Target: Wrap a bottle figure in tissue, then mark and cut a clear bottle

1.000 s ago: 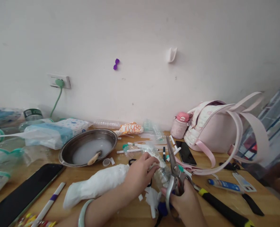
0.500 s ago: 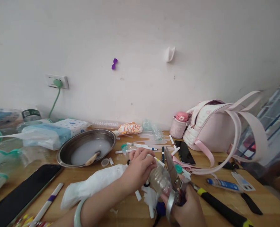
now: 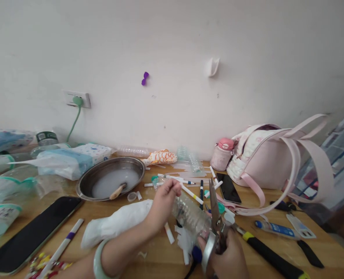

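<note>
My left hand (image 3: 163, 201) is closed round the far end of a clear plastic bottle (image 3: 191, 215), which lies slanted above the wooden table (image 3: 73, 217). A pale green bangle sits on that wrist. My right hand (image 3: 227, 255) grips the handles of metal scissors (image 3: 214, 223). Their blades point up and away, right at the near end of the bottle. A white wrapped bundle (image 3: 116, 224) lies under my left forearm, with small white scraps beneath the bottle.
A steel bowl (image 3: 110, 182) with cloudy liquid and a wooden stick stands behind. Markers, a phone (image 3: 228, 188), a pink bag (image 3: 265, 159), a pink bottle (image 3: 221, 154), a black-handled tool (image 3: 270, 254) and a tablet (image 3: 29, 234) lie around. Bags and tissue packs crowd the left.
My left hand has slid to the bottle's far end, and the bottle now shows at full length. The scissors stay at its near end, slightly lower.
</note>
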`<state>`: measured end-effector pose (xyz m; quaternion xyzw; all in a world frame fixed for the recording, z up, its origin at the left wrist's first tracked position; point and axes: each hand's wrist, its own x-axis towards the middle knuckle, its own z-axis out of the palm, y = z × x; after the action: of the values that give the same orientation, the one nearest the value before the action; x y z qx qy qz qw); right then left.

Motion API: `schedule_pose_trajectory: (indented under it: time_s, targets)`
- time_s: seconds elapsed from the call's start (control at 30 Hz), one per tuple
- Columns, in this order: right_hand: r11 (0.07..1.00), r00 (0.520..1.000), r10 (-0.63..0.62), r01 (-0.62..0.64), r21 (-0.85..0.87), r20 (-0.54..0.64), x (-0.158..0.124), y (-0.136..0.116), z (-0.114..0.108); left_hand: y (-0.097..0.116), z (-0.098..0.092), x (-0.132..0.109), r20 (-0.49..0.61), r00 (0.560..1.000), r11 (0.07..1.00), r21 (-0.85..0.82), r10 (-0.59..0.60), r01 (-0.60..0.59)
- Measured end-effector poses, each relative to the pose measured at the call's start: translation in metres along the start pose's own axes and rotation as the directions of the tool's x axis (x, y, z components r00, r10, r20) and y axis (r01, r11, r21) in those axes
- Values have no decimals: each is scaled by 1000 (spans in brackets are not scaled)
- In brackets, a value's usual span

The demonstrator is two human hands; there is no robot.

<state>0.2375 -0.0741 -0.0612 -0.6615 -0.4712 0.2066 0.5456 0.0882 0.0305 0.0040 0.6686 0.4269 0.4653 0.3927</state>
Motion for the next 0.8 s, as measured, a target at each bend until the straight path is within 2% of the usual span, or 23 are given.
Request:
schedule_pose_trajectory:
  time_s: [0.07, 0.1, 0.17, 0.23, 0.3, 0.33, 0.43, 0.53, 0.67, 0.73, 0.77, 0.8]
  targets:
    - [999, 1000, 30, -30, 15, 4, 3, 3, 0, 3, -11, 8, -10, 999, 996, -79, -43, 43]
    - [998, 998, 59, -59, 28, 1, 5, 5, -1, 7, -18, 10, 22, 998, 993, -108, -56, 58]
    - [991, 993, 119, -117, 57, -24, 9, 6, -3, 19, -32, 12, 167, 984, 985, -146, -67, 92]
    - [983, 984, 167, -162, 89, -59, 14, 6, -7, 32, -41, 5, 380, 922, 978, -152, -75, 143]
    - [970, 975, 209, -196, 146, -77, 19, 6, -12, 42, -42, -7, 561, 824, 980, -103, -81, 167]
    - [960, 969, 232, -215, 182, -82, 22, 7, -14, 45, -40, -14, 644, 761, 992, -29, -75, 123]
    - [913, 950, 301, -262, 312, -81, 27, 7, -19, 46, -29, -30, 739, 673, 992, 109, -39, -62]
    - [840, 939, 340, -283, 462, -43, 29, 3, -20, 40, -24, -32, 762, 637, 962, 245, -113, -123]
    - [739, 937, 349, -285, 611, 15, 25, -7, -19, 23, -23, -22, 762, 623, 969, 247, -176, -28]
    - [717, 946, 323, -269, 643, 36, 21, -8, -17, 13, -19, -19, 757, 634, 987, 145, -158, 73]
    - [714, 954, 297, -256, 652, 49, 18, -7, -16, 9, -15, -18, 753, 649, 985, -5, -111, 175]
    - [714, 963, 262, -238, 658, 64, 15, -6, -14, 6, -11, -19, 746, 662, 971, -101, -70, 217]
